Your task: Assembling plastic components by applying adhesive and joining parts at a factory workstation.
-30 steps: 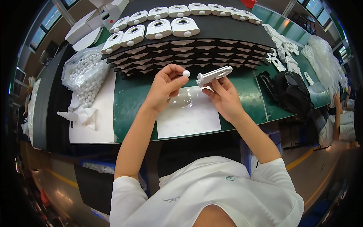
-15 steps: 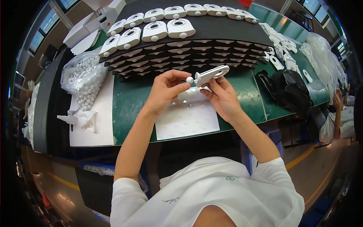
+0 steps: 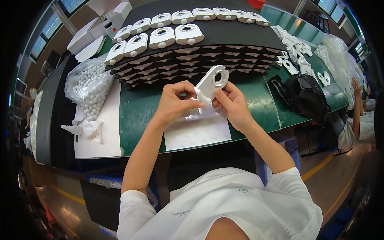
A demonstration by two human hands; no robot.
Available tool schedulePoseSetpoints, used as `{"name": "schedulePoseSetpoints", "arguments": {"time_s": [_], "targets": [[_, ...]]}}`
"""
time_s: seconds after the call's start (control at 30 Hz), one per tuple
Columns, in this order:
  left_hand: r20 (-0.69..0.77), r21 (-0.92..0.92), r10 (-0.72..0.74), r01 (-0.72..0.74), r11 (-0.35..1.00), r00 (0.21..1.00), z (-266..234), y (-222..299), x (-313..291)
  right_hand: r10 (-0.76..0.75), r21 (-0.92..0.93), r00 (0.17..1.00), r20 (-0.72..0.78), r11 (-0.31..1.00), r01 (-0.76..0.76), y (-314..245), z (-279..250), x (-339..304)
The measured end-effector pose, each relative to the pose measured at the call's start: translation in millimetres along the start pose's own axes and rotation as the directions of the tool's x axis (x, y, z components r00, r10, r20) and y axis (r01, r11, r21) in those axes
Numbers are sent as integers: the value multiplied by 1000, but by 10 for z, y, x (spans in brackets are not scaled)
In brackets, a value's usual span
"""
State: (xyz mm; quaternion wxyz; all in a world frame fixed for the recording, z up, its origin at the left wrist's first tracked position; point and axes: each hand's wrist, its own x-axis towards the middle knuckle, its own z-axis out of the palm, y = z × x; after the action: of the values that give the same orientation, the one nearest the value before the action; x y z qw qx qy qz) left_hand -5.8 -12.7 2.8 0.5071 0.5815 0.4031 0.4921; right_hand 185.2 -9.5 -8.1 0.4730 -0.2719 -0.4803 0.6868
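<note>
My right hand (image 3: 234, 105) holds a white plastic housing (image 3: 211, 85) with a round hole, tilted above the bench, its thumb on the face near the hole. At the housing's lower left edge is my left hand (image 3: 176, 102), thumb and fingers curled close together. The fingertips are partly behind the housing, so whatever they pinch is hidden; no ball shows there. Beneath both hands a white sheet (image 3: 196, 134) lies on the green bench (image 3: 140, 116). Similar white housings (image 3: 162, 38), each with a small ball at its front, stand in rows beyond.
A stack of black trays (image 3: 192, 60) fills the far middle. On the left are a clear bag of white balls (image 3: 90, 82) and a crumpled white cloth (image 3: 92, 130). To the right lie a black bag (image 3: 302, 96), loose white parts (image 3: 298, 50) and plastic wrap (image 3: 340, 60). Another person's arm (image 3: 356, 94) shows far right.
The housing has turned from edge-on to show its holed face. My left hand has come against its lower edge, and the white ball seen at those fingers is now out of sight.
</note>
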Motion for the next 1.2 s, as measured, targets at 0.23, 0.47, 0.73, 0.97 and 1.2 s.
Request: {"name": "schedulePoseSetpoints", "arguments": {"time_s": [0.23, 0.47, 0.73, 0.97, 1.2], "targets": [[-1, -80, 62, -61, 995, 998, 32, -6, 8, -210, -336, 972, 107, 912, 234, -397, 104, 57], [-162, -588, -378, 219, 779, 911, -166, 28, 26, -481, -671, 859, 175, 581, 462, -1200, 80, 641], [-165, -925, -478, 33, 379, 863, -379, -182, 120, -49, -853, 998, -49, 522, -16, -1428, -97, 1261], [-104, -929, -442, 71, 362, 891, -316, -57, 82, -160, -880, 986, 41, 462, 111, -1738, -345, 1100], [-69, -887, -405, 129, 443, 912, -229, -37, 79, -489, -995, 872, 22, -98, -30, -2143, -1733, 1043]]}}
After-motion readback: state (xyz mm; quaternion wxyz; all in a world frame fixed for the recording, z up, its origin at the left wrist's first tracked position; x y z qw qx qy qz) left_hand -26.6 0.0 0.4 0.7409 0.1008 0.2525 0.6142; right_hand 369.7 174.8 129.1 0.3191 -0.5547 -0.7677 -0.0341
